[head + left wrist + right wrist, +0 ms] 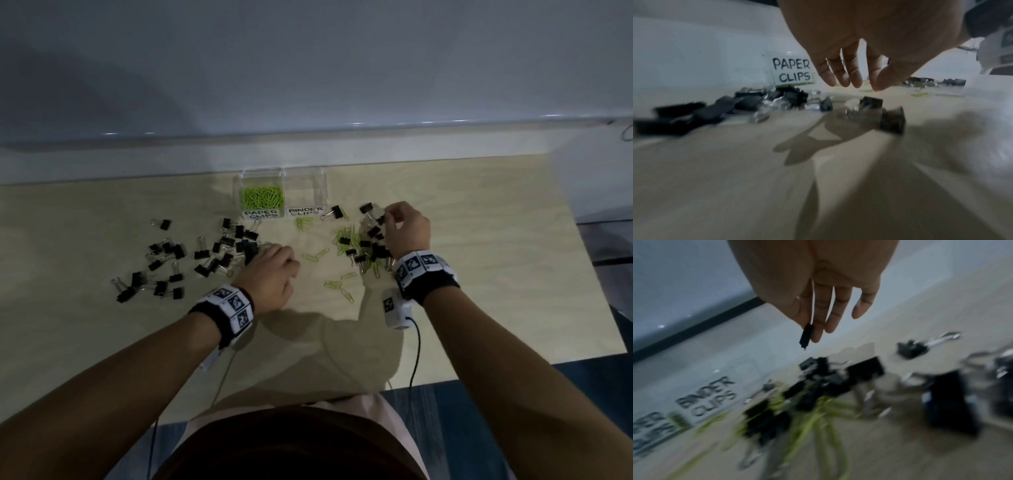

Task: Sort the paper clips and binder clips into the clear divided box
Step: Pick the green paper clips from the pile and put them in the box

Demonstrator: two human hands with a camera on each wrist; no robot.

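Note:
The clear divided box (322,192) stands at the table's back, labelled PAPER CLIPS (792,71) and BINDER CLIPS (709,395). Green paper clips (263,198) fill its left compartment; the right compartment looks bare. My right hand (388,216) is raised over a mixed pile (363,246) of black binder clips and green paper clips. Thumb and forefinger of the right hand (812,331) pinch a small black binder clip (805,337). My left hand (291,265) hovers low beside the black binder clips (212,253). The left hand (865,86) has straight fingers and holds nothing.
More binder clips (154,270) lie scattered at the left. Loose green paper clips (315,255) lie between the hands. A grey wall ledge (308,144) runs behind the box. The table's right edge (582,260) drops to blue floor.

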